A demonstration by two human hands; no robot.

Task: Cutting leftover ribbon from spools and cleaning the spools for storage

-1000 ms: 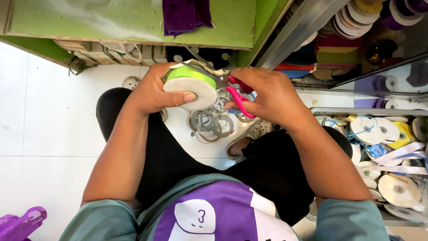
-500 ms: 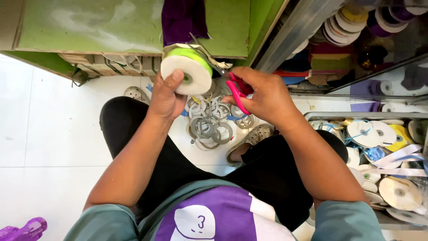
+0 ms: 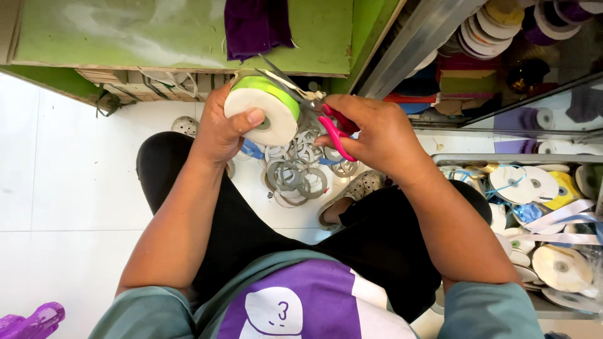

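My left hand (image 3: 223, 129) grips a spool of bright green ribbon (image 3: 264, 103) with a white cardboard side, thumb pressed on its face. My right hand (image 3: 377, 135) holds scissors with pink handles (image 3: 336, 132); their metal blades reach up and left across the top of the spool. Both hands are raised in front of me, above my black-trousered legs.
A pile of empty grey cardboard rings (image 3: 295, 172) lies on the white tiled floor (image 3: 69, 188) below my hands. A green table (image 3: 157, 31) with a purple cloth (image 3: 254, 25) is ahead. Shelves of ribbon spools (image 3: 540, 188) stand at the right. A purple object (image 3: 28, 320) is bottom left.
Both hands have lifted slightly and moved away from my body, carrying the spool and scissors toward the green table edge. The scissor blades now lie over the spool's top.
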